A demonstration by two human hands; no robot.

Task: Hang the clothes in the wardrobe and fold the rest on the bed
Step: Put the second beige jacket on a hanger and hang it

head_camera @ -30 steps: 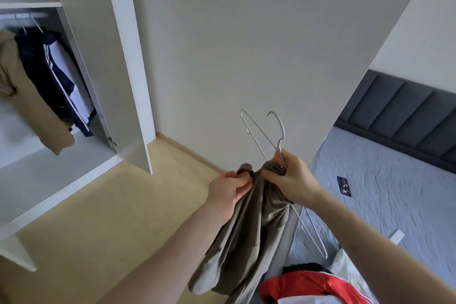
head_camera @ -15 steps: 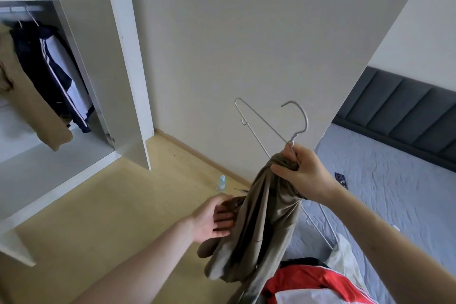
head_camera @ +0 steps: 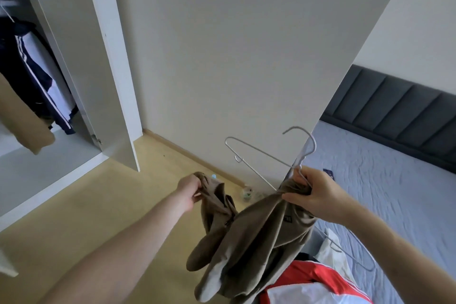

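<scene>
Since half second back, left hand (head_camera: 191, 189) moved out left, fingers pinching edge of olive-brown fabric garment (head_camera: 246, 237); right hand (head_camera: 313, 195) fingers grip garment top plus grey wire hanger (head_camera: 266, 155), centre frame. I judge hanging unfinished. Count: two garments already in white wardrobe (head_camera: 74, 81) upper left, red-white one lower right on grey bed (head_camera: 382, 180), two hangers seen.

A pale wall (head_camera: 234, 44) meets a light wood floor (head_camera: 86, 210) in a daylit bedroom, with a dark grey padded headboard (head_camera: 399, 108) at right.
</scene>
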